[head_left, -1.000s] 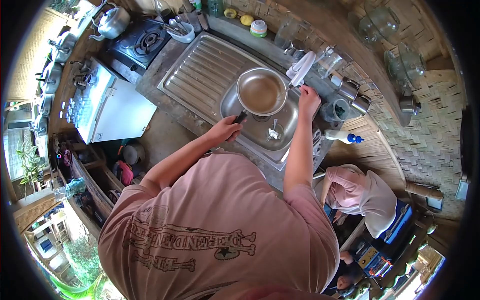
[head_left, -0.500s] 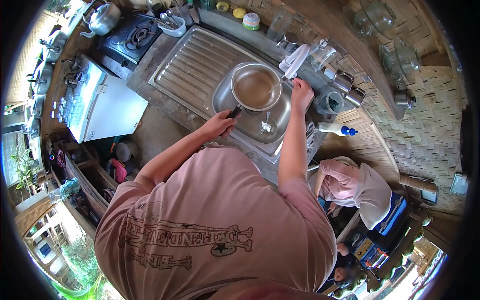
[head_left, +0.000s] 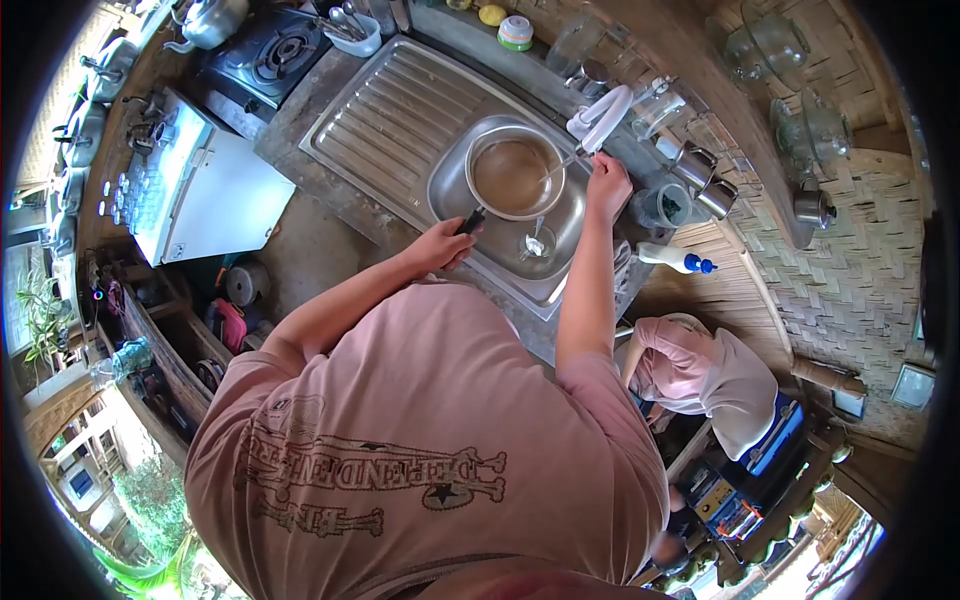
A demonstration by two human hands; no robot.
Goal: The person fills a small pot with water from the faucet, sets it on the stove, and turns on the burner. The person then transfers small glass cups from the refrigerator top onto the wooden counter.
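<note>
My left hand [head_left: 443, 246] is closed around the black handle [head_left: 470, 221] of a metal saucepan [head_left: 487, 205], which is held over the sink basin [head_left: 451, 187]. Cloudy brownish liquid [head_left: 510, 178] fills much of the pan, and a thin clear streak runs into it near the right rim. My right hand [head_left: 609, 186] is closed at the lower end of the white curved faucet [head_left: 607, 112], its fingertips partly hidden. Below the pan in the basin sits a small clear dish [head_left: 534, 243] with a spoon and something white.
A ridged drainboard [head_left: 385, 120] adjoins the basin. A gas stove [head_left: 277, 62] and cutlery tub [head_left: 358, 38] stand at upper left. Right of the sink are a clear container [head_left: 662, 206], metal mugs [head_left: 705, 180] and a white bottle with blue cap [head_left: 672, 258]. Another person [head_left: 700, 375] is at lower right.
The view has shifted slightly. Both hands keep their places at the pan handle and the faucet; the pan has hardly moved.
</note>
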